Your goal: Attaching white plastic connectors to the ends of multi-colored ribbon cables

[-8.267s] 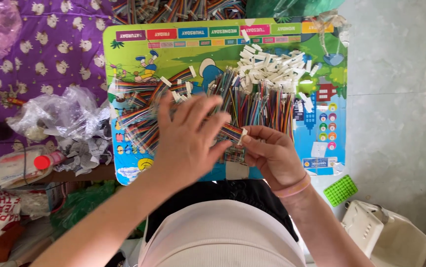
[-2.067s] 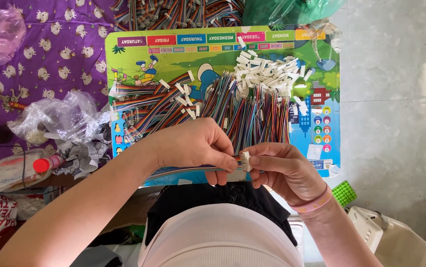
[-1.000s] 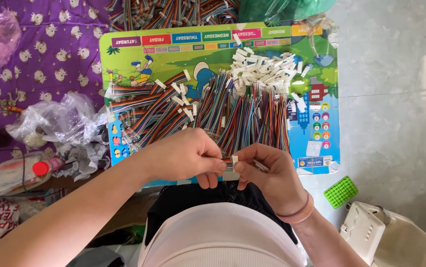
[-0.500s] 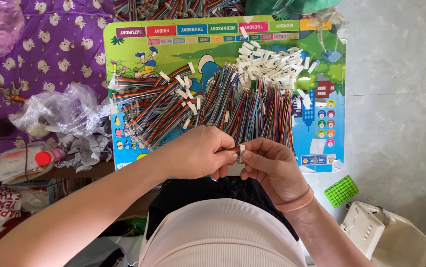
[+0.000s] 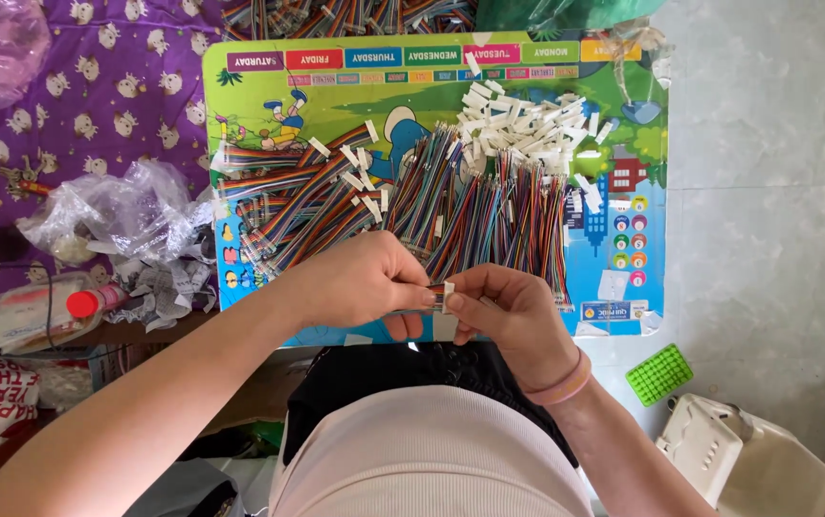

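Observation:
My left hand (image 5: 360,282) pinches the end of a multicoloured ribbon cable (image 5: 434,293) just above my lap. My right hand (image 5: 501,311) meets it fingertip to fingertip and holds a small white connector (image 5: 448,297) against that cable end. Both hands hover over the near edge of a colourful child's table (image 5: 259,115). On the table lie several rainbow cable lengths (image 5: 460,206) fanned out side by side, and a heap of white connectors (image 5: 527,129) farther back on the right.
Crumpled clear plastic bags (image 5: 111,215) and a red-capped bottle (image 5: 58,311) lie on the purple patterned cloth (image 5: 97,86) to the left. A green perforated block (image 5: 658,374) and a white plastic container (image 5: 752,460) sit on the tiled floor at right.
The hands came off the cable pile and drew together near my body, fingertips now pinching cable end and connector. The camera view has shifted slightly.

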